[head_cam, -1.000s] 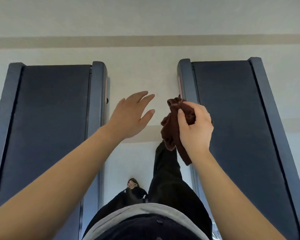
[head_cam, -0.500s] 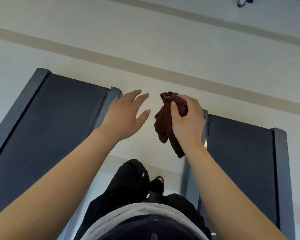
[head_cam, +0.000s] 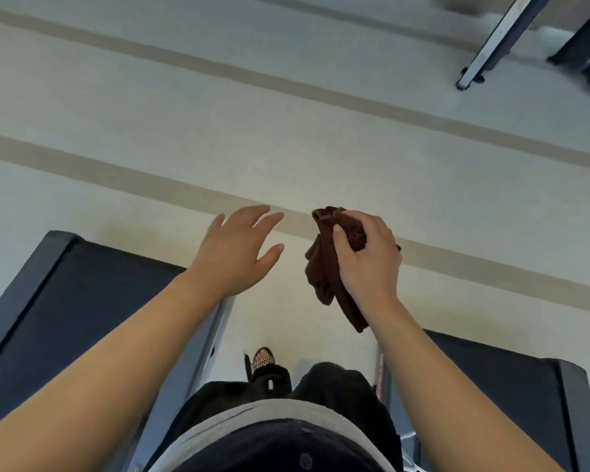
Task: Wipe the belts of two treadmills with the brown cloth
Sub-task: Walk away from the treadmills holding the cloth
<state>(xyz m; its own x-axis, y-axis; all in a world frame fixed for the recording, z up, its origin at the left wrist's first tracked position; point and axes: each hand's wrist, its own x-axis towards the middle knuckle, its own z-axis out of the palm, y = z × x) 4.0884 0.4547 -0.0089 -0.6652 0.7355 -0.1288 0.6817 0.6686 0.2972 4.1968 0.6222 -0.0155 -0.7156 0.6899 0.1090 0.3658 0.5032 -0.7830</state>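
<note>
Right grip point(head_cam: 372, 264) clutching brown cloth point(head_cam: 323, 277), treadmills point(head_cam: 82, 318) flanking

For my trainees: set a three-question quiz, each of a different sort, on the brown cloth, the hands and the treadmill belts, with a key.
1. True or false: the brown cloth lies on the left belt.
2. Which hand grips the cloth? A. left B. right C. both
3. Fill in: the left hand, fingers spread, holds ___.
Key: 1 false, held in the air, off the left and the right belt. 2 B, the right hand. 3 nothing.
</note>
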